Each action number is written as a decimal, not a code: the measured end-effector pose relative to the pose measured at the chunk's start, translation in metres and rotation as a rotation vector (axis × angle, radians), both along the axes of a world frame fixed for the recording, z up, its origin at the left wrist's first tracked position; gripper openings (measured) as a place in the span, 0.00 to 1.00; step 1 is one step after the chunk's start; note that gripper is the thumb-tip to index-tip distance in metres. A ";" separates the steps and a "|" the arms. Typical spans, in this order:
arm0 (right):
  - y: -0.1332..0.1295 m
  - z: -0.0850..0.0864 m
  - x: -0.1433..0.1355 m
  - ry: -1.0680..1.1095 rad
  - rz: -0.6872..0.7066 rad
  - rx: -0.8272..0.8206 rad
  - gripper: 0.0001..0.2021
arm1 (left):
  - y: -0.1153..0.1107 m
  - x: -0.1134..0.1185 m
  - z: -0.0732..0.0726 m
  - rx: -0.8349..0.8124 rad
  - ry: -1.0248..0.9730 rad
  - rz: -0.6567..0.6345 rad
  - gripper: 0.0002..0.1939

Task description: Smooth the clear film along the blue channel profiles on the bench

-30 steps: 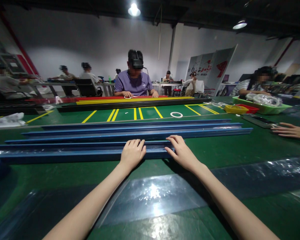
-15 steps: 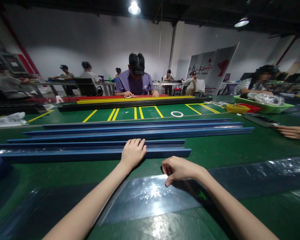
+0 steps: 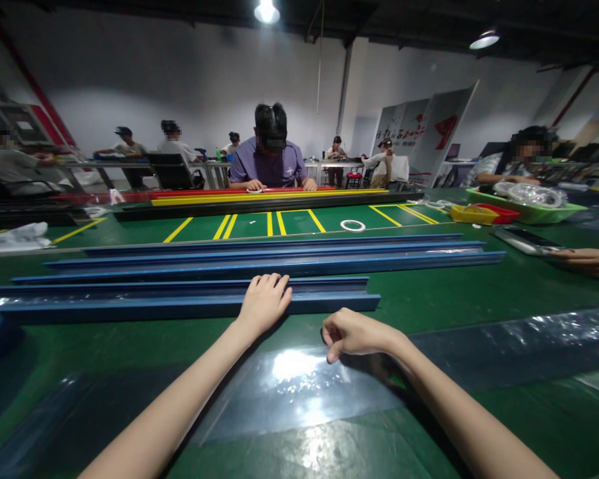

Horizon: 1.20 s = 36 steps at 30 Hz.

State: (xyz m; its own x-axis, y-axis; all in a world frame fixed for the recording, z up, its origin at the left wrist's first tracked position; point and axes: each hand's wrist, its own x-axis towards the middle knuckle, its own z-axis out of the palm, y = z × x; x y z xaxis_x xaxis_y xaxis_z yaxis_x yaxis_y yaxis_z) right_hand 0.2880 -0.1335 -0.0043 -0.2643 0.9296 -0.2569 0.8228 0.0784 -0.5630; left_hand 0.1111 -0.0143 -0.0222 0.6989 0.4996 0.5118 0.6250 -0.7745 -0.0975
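Observation:
My left hand (image 3: pixel 264 303) is laid over the nearest blue channel strip (image 3: pixel 324 303), near its right end, with its bent fingers reaching across the channel and gripping it. To its right, my right hand (image 3: pixel 357 332) is closed, thumb against curled fingers, at the upper edge of a sheet of clear plastic film (image 3: pixel 299 392). The film looks pinched there, though the exact contact is partly hidden. Glare covers the middle of the film. Behind the held strip lie several more blue channel strips (image 3: pixel 404 259), side by side.
Across the green table (image 3: pixel 419 293) a person in a purple shirt (image 3: pixel 272 163) sits behind red, yellow and black strips (image 3: pixel 269 206). A white ring (image 3: pixel 353 225) lies on marked lines. On the right, another person's hand (image 3: pixel 592 261) is by a phone-like device (image 3: pixel 524 239), near a green tray (image 3: pixel 554 214).
My hands keep almost the same pose; the right has shifted up very slightly and the glare on the film has moved left. The other person's hand at right has tilted the device.

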 end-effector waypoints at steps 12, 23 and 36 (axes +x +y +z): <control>0.000 0.000 0.002 0.125 -0.030 0.050 0.05 | -0.030 0.004 0.044 -0.281 0.007 -0.127 0.12; 0.003 0.000 0.001 -0.013 -0.127 0.268 0.05 | -0.037 -0.002 0.049 -0.650 0.333 -0.202 0.13; -0.036 0.057 0.055 -0.008 -0.410 0.736 0.10 | -0.032 -0.012 0.044 -0.658 0.308 -0.179 0.11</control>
State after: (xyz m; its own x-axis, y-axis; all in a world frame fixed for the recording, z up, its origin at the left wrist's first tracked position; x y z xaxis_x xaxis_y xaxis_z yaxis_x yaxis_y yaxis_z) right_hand 0.3430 -0.1699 0.0530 0.1304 0.8825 0.4520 0.8699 0.1169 -0.4792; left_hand 0.0986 -0.0465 0.0222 0.8617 0.5001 -0.0857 0.5031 -0.8205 0.2713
